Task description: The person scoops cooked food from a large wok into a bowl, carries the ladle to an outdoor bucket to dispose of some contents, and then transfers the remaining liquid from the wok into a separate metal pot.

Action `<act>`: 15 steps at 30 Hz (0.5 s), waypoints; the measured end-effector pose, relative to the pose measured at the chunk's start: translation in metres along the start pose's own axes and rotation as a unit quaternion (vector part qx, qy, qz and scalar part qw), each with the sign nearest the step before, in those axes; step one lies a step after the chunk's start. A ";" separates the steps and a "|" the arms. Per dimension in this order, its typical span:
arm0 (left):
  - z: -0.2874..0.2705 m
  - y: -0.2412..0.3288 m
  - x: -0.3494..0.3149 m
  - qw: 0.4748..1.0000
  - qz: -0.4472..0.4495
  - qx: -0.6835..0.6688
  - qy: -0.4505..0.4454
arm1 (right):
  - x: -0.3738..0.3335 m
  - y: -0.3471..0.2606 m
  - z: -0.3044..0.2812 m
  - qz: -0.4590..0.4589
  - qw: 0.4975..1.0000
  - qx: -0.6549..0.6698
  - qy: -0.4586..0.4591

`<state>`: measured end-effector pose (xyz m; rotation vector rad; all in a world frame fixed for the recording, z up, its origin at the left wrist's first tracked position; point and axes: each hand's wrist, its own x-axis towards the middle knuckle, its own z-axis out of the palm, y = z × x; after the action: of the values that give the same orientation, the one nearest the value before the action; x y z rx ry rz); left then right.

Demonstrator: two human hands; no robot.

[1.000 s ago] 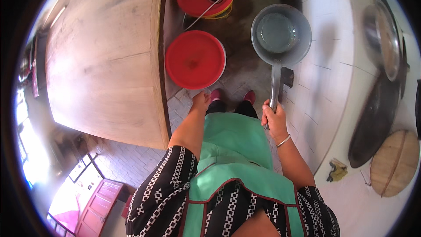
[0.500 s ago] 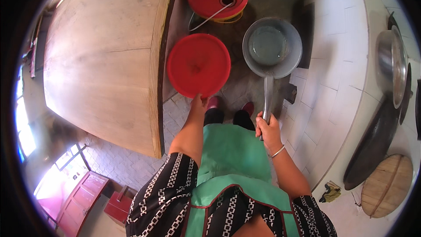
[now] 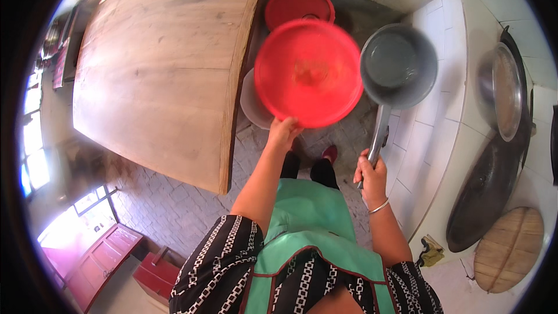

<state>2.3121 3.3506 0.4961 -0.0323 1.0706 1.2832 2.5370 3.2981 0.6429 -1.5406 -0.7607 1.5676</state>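
My left hand (image 3: pixel 283 132) grips the near edge of a round red lid (image 3: pixel 314 72), which is raised above a whitish bucket (image 3: pixel 253 102). Only the bucket's left side shows; the lid hides its mouth. In my right hand (image 3: pixel 372 179) is the long handle of a grey metal saucepan (image 3: pixel 398 64), held out just right of the lid. The pan appears to hold a little clear liquid.
A large wooden tabletop (image 3: pixel 157 70) rises at the left. Behind the lid stands another bucket under a red lid (image 3: pixel 296 3). On the right are a white tiled ledge, a metal basin (image 3: pixel 507 93), a black wok (image 3: pixel 485 192) and a round wooden cover (image 3: pixel 508 250).
My left hand has lifted the red lid up and to the right, uncovering part of the bucket. The saucepan has shifted right and tilted somewhat.
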 end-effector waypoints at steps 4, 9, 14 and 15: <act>0.025 0.025 0.012 0.987 0.127 -0.093 -0.042 | 0.012 0.027 -0.020 -0.034 0.999 0.026 0.016; -0.009 0.076 0.037 0.953 0.217 -0.208 -0.042 | 0.028 0.027 -0.031 -0.041 0.999 0.020 -0.016; 0.001 0.057 0.009 0.986 0.119 -0.090 -0.079 | 0.021 0.050 -0.026 -0.008 1.000 -0.006 -0.011; -0.009 0.031 0.015 0.993 0.094 -0.047 -0.045 | 0.025 0.062 -0.034 -0.011 1.000 -0.012 -0.022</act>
<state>2.2812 3.3678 0.4978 0.0569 0.9525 1.4904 2.5647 3.2843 0.5746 -1.5134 -0.8206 1.5866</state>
